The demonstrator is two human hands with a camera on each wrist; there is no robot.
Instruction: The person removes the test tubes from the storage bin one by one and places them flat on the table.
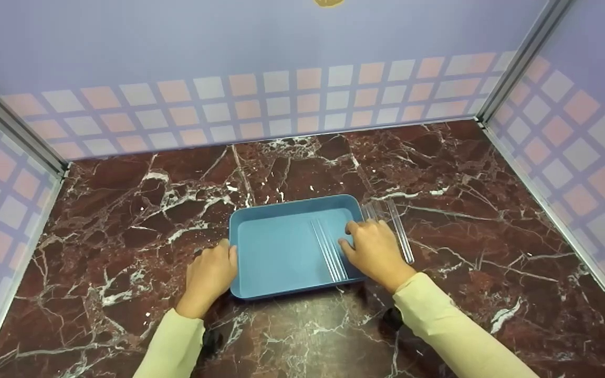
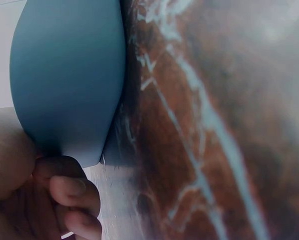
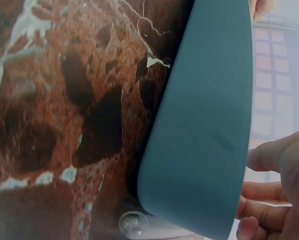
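Note:
A shallow blue tray (image 1: pixel 276 257) lies on the dark red marbled table. My left hand (image 1: pixel 211 270) grips its left wall, fingers curled outside; in the left wrist view the fingers (image 2: pixel 74 192) show beside the tray's end (image 2: pixel 69 75). Several thin clear tubes (image 1: pixel 329 252) lie in the tray's right half. Over the right wall is my right hand (image 1: pixel 378 252), its thumb and forefinger apart above the tray, with nothing visible between them. More clear tubes (image 1: pixel 401 231) lie on the table just right of the tray, partly covered by that hand.
A lilac wall (image 1: pixel 281 100) with pink and white squares closes off the back. Similar panels with metal corner posts (image 1: pixel 523 52) stand at left and right. Dark wrist bands (image 1: pixel 210 341) sit below the sleeves.

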